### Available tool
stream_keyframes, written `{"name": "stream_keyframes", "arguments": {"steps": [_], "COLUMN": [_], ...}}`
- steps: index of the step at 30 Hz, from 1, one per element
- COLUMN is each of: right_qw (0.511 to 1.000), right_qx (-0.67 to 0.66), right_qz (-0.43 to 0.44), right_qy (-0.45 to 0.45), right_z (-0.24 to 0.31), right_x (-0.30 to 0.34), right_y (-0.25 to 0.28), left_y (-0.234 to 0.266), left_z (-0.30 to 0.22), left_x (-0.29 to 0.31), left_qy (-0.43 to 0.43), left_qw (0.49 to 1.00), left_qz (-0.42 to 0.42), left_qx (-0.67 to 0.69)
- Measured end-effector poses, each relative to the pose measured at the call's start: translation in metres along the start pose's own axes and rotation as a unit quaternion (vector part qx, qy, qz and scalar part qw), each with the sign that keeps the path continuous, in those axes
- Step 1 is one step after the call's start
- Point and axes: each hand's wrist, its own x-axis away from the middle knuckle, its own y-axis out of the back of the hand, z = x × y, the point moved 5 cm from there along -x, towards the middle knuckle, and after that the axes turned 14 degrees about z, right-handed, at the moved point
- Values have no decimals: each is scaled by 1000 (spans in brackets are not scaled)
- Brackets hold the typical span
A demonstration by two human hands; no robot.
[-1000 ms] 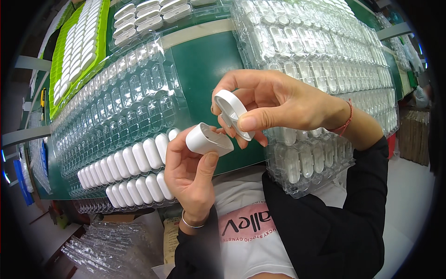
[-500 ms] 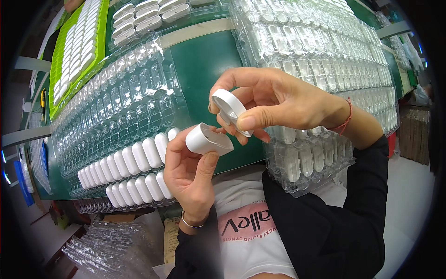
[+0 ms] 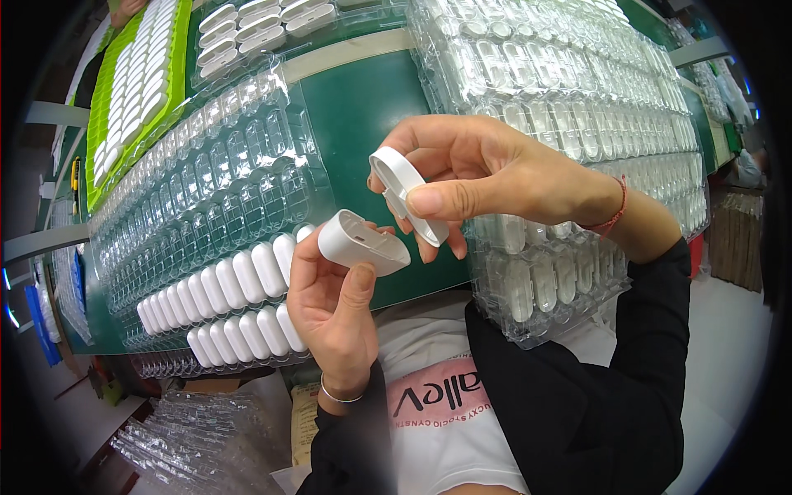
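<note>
My left hand (image 3: 334,318) grips a white, hollow, oval plastic case body (image 3: 355,243), tilted with its open side facing up and right. Just above and to the right, my right hand (image 3: 478,173) pinches a shallow white oval lid (image 3: 398,186) between thumb and fingers, its inner side partly showing. The two parts are apart, with a small gap between them. Left of my left hand, rows of closed white oval cases (image 3: 235,285) sit in a clear plastic tray (image 3: 239,181), whose farther pockets hold no cases.
Stacked clear trays (image 3: 561,107) with pale oval parts rise at the right. At the far left stands a bright green tray (image 3: 95,186) of white parts, a person's hand (image 3: 128,10) near its far end. Open white cases (image 3: 262,33) lie in a tray at the back.
Both parts have been turned slightly in my hands, and the lid now shows more edge-on. My left hand has shifted a little left; the person's hand at far left shows more.
</note>
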Motion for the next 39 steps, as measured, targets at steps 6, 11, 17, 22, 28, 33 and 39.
{"name": "stream_keyframes", "arguments": {"steps": [6, 11, 17, 22, 28, 33, 39], "right_qw": [1000, 999, 999, 999, 998, 998, 999], "right_qx": [7, 21, 37, 47, 53, 52, 52], "right_qz": [24, 22, 24, 17, 17, 22, 10], "right_qy": [1, 9, 9, 3, 6, 0, 4], "right_z": [-1, -1, -2, -3, -1, -3, -1], "right_x": [0, 0, 1, 1, 0, 0, 0], "right_y": [0, 1, 2, 1, 0, 1, 0], "left_y": [1, 0, -1, 0, 0, -1, 1], "left_z": [2, 3, 2, 2, 3, 3, 5], "left_x": [1, 1, 0, 0, 1, 1, 2], "left_qy": [11, 9, 6, 7, 3, 2, 6], "left_qw": [1000, 1000, 1000, 1000, 1000, 1000, 1000], "left_qz": [-6, -1, -6, -5, -2, 1, 3], "left_qx": [-3, 2, 4, 10, 10, 18, 12]}}
